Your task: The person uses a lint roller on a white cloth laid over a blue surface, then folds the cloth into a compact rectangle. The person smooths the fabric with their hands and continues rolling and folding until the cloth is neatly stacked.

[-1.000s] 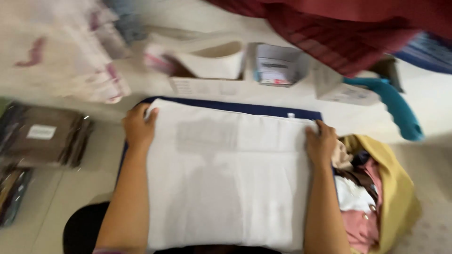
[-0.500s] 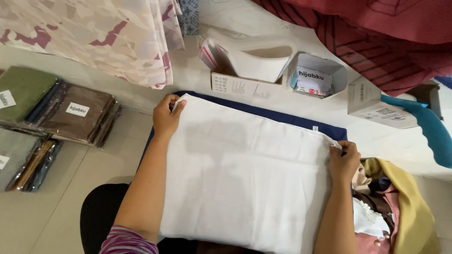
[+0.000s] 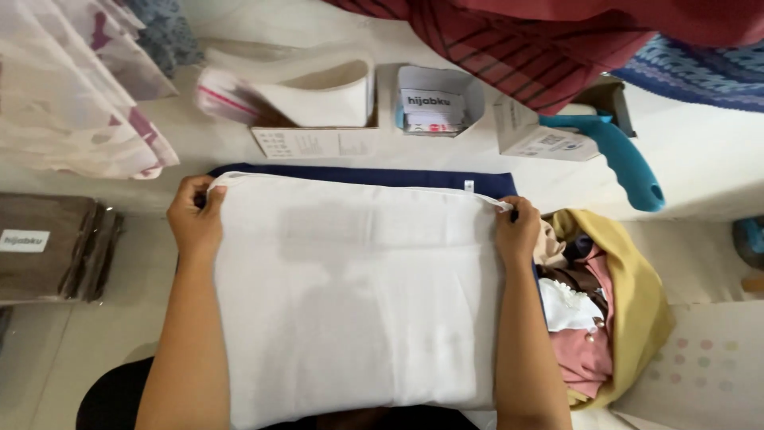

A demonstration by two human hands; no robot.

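Observation:
A white folded cloth (image 3: 358, 295) lies flat over a dark blue cloth (image 3: 366, 176), whose far edge shows beyond it. My left hand (image 3: 195, 221) pinches the white cloth's far left corner. My right hand (image 3: 517, 233) grips its far right corner. Both forearms run along the cloth's side edges. The near end of the white cloth reaches my lap.
Beyond the cloths stand an open cardboard box with white cloth (image 3: 318, 99), a small box of cards (image 3: 434, 103) and another carton (image 3: 533, 135) beside a teal handle (image 3: 621, 159). A pile of yellow, pink and brown clothes (image 3: 605, 310) lies right; brown packaged cloths (image 3: 52, 247) lie left.
The view has shifted and steadied. My hands stay at the white cloth's far corners, and the cloth lies squarer over the blue one.

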